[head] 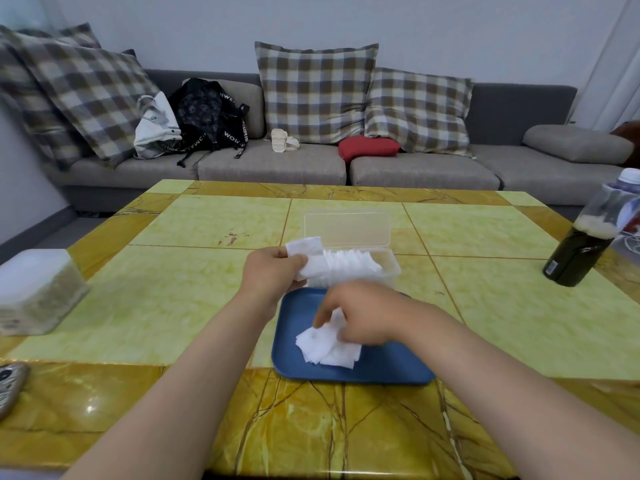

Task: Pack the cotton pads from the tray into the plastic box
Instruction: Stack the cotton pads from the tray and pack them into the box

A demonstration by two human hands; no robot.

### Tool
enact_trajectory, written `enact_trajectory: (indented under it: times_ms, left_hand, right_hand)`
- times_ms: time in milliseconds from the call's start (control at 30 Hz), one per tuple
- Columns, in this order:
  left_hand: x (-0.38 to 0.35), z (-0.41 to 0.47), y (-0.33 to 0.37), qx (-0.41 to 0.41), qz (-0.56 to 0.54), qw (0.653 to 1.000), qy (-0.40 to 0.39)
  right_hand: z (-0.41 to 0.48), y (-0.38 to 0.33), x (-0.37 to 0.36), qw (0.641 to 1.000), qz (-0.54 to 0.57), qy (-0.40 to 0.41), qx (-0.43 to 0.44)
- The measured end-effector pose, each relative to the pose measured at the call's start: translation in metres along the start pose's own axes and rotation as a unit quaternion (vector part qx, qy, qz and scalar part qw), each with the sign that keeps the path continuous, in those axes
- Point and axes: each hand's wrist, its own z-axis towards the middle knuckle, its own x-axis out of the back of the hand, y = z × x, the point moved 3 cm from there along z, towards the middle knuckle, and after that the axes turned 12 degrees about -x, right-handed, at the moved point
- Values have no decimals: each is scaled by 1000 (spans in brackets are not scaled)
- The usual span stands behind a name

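A blue tray (377, 370) lies near the table's front edge with a small heap of white cotton pads (325, 348) on it. Just behind it stands a clear plastic box (388, 263) with its lid (346, 225) open, and a row of pads (349, 263) stands upright inside. My left hand (273, 271) grips a bunch of pads (306, 252) at the box's left end. My right hand (360, 313) reaches down onto the tray and pinches pads from the heap.
A dark bottle (585, 244) stands at the table's right edge. A white-lidded container (34, 289) sits at the left edge, and a phone (10, 386) lies at the near left. A sofa with cushions and bags runs behind the table.
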Motion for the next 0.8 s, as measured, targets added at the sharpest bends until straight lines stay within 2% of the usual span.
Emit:
enact_trajectory:
  times_ms: [67,133,300,400,467,533,633,733,800]
  left_hand:
    - [-1,-1,-1,3,-2,1000,-4]
    - [-3,-1,-1,3,-4,1000,-6]
    - [-3,0,0,-5,0,1000,-5]
    - [-3,2,-1,-6,4,1000,2]
    - [0,3,-2,-5,2,1000,16]
    - [4,5,-3,-8,-5,999,38]
    - [6,6,-5,0,-23,999,44]
    - [-5,1,-6,43,-76,996,-2]
    - [-13,-3,-6,72,-123,990,-19]
  right_hand:
    - [6,-5,-15,996,-83,-21,11]
    - [10,-8,-19,995,-96,-2,15]
    - [7,-7,-13,1000,9,18,-20]
    - [7,0,-9,991,116,45,-48]
    - [9,6,-2,966,236,80,-69]
    - [9,14,8,925,355,96,-97]
    - [4,24,22,860,496,62,-107]
    - [4,34,25,810,571,51,-122]
    - [4,39,24,789,594,62,-144]
